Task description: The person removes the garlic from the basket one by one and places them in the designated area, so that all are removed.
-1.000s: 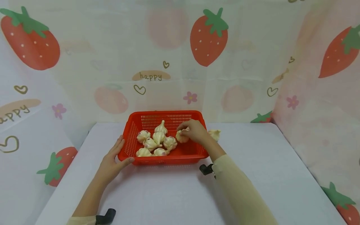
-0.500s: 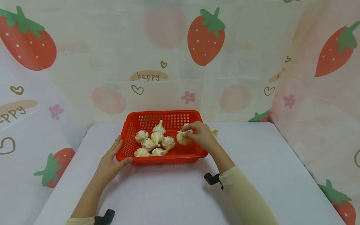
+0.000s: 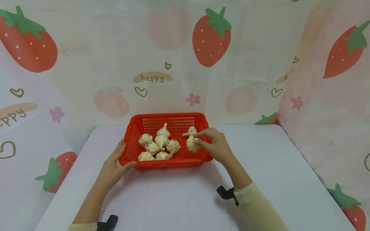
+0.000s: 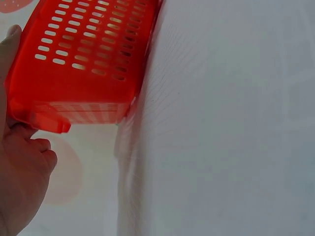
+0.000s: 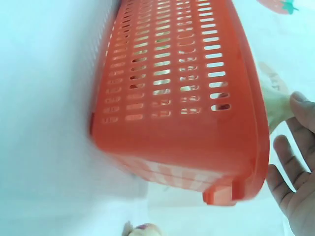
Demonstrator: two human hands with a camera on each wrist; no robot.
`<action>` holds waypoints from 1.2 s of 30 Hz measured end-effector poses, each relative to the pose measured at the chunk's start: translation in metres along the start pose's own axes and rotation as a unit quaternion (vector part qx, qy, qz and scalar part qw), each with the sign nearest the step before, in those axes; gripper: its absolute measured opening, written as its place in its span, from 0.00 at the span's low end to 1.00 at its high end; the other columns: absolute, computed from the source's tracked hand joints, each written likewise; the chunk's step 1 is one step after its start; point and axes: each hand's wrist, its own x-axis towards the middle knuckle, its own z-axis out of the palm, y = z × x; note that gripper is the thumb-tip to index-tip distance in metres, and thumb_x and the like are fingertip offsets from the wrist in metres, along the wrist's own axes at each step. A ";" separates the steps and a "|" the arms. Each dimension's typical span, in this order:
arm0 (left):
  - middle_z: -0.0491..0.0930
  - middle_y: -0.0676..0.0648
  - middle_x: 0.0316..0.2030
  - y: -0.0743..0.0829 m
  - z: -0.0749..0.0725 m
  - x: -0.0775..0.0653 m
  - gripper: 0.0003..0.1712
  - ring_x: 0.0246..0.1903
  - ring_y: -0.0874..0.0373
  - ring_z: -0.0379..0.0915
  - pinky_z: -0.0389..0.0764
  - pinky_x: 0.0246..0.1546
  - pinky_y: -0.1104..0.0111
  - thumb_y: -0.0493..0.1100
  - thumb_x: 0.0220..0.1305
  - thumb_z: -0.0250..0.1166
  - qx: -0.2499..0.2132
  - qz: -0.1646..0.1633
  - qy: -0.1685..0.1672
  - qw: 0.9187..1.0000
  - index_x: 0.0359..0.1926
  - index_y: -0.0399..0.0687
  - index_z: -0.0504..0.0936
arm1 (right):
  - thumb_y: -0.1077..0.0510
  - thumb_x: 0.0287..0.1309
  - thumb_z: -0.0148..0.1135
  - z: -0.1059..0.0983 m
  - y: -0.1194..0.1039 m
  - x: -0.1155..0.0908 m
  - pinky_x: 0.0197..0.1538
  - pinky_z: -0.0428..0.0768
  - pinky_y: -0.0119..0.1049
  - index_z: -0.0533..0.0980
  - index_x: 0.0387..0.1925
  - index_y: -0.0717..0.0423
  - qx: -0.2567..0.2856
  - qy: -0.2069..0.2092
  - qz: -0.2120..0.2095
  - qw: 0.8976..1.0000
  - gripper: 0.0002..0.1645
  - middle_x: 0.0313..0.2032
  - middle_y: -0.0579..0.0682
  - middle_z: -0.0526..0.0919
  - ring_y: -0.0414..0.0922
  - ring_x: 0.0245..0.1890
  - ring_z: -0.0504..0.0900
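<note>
A red plastic basket [image 3: 170,164] with slotted walls stands on the table, holding several garlic bulbs, mostly grouped in its left half. My left hand [image 3: 111,170] grips the basket's front left corner, thumb at the front rim and fingers along the left side. In the left wrist view its fingers [image 4: 42,147] curl by the rim's lip. Over the right part of the basket, my right hand [image 3: 216,144] pinches a garlic bulb [image 3: 192,144] between thumb and fingers. That bulb [image 5: 276,104] shows above the rim in the right wrist view. Behind it lies another bulb [image 3: 190,131] with a pinkish tint.
Outside the basket's right end a further garlic bulb [image 5: 146,230] rests on the table, mostly hidden by my right hand in the head view. A white cloth [image 3: 173,199] covers the table. Curtains [image 3: 248,64] with strawberry prints enclose the back and sides.
My right hand has drawn back to the right with the pinched bulb, uncovering the pinkish bulb behind. My left hand stays on the basket. The view has shifted slightly.
</note>
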 end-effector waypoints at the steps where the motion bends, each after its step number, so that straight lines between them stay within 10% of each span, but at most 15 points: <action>1: 0.41 0.58 0.82 0.000 0.000 0.000 0.58 0.81 0.46 0.38 0.61 0.68 0.32 0.68 0.61 0.69 -0.001 0.000 0.000 1.000 0.82 0.61 0.48 | 0.55 0.60 0.75 -0.001 0.001 -0.003 0.60 0.80 0.56 0.88 0.45 0.45 0.004 0.006 -0.002 1.000 0.11 0.45 0.41 0.86 0.43 0.51 0.80; 21: 0.40 0.58 0.82 0.001 -0.002 -0.001 0.58 0.82 0.46 0.37 0.59 0.69 0.31 0.68 0.61 0.69 -0.004 -0.003 -0.003 1.000 0.82 0.60 0.48 | 0.58 0.57 0.76 -0.045 0.007 -0.053 0.59 0.76 0.29 0.88 0.46 0.44 0.045 0.076 -0.032 0.996 0.15 0.46 0.42 0.89 0.39 0.54 0.79; 36: 0.42 0.54 0.82 0.001 0.000 -0.001 0.58 0.81 0.44 0.38 0.61 0.67 0.31 0.67 0.62 0.69 0.005 0.002 0.001 1.000 0.82 0.60 0.48 | 0.59 0.56 0.77 -0.076 0.019 -0.070 0.53 0.73 0.29 0.88 0.46 0.43 0.018 0.118 0.008 0.993 0.15 0.44 0.43 0.87 0.40 0.49 0.79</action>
